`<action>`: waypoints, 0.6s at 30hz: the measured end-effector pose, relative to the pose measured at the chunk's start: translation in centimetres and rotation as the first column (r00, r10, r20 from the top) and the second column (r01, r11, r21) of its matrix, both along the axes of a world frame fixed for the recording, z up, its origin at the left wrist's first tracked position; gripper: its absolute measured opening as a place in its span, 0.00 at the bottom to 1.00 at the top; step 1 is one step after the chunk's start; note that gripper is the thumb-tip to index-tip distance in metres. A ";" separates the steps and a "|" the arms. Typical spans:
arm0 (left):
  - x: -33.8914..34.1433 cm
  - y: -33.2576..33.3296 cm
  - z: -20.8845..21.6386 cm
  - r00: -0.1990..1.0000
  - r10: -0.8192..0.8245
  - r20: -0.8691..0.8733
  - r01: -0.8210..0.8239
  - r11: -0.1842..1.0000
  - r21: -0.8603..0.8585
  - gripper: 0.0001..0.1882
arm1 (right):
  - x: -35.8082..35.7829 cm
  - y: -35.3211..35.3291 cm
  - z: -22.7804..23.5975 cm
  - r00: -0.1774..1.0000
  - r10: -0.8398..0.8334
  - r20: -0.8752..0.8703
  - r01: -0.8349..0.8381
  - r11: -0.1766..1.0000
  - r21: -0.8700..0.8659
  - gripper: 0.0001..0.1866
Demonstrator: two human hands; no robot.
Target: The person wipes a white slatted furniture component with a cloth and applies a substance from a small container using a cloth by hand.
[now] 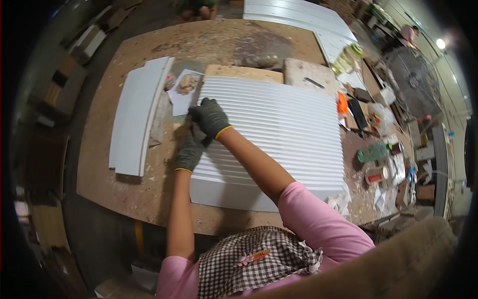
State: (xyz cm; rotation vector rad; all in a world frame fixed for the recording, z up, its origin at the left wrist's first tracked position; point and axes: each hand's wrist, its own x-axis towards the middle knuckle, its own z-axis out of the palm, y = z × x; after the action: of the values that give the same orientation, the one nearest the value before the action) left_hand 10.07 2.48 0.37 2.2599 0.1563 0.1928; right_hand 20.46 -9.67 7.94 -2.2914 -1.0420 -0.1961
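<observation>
A white ribbed panel (279, 134) lies on the worktable in front of me. Both hands wear dark grey-green knit gloves with yellow cuffs and are close together at the panel's left edge. My right hand (211, 118) is closed over the upper part of that edge, its fingers curled and pressed together. Just below it, my left hand (190, 152) reaches up along the same edge with its fingers bent. Whatever either hand holds is hidden by the gloves. Beside them lies a white sheet (180, 105) with a beige lump of putty-like material (188, 83) on it.
Flat white boards (134, 117) are stacked on the left of the worn worktable (99, 144). Behind the panel lie a wooden board (244, 73) and a pale block (306, 74). Bottles (372, 151), an orange item (342, 103) and clutter line the right side, near a large fan (413, 79).
</observation>
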 end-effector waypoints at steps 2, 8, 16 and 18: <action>-1.6 -2.0 4.7 0.955 0.200 -0.219 -0.165 0.972 0.167 0.50 | 1.1 -6.4 -1.4 0.992 -0.123 0.032 0.119 0.988 0.099 0.05; -1.4 -2.7 7.5 0.919 0.175 -0.354 -0.173 0.984 0.038 0.49 | 3.7 -35.9 -1.2 0.730 -0.666 -0.153 0.682 0.697 0.221 0.05; -1.0 -3.6 6.5 0.932 0.211 -0.294 -0.189 0.977 0.101 0.47 | 5.9 -24.5 -5.2 0.730 -0.602 0.324 0.628 0.778 0.029 0.07; -1.8 -3.3 6.8 0.949 0.223 -0.221 -0.214 0.975 0.065 0.45 | 5.2 -14.1 -4.7 0.848 -0.495 0.191 0.495 0.867 0.051 0.07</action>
State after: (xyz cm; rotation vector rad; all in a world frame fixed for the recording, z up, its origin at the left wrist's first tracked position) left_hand 8.24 -0.77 7.17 2.2986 0.5304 0.0524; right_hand 25.62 -23.75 3.26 -2.5402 -0.5092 -0.6459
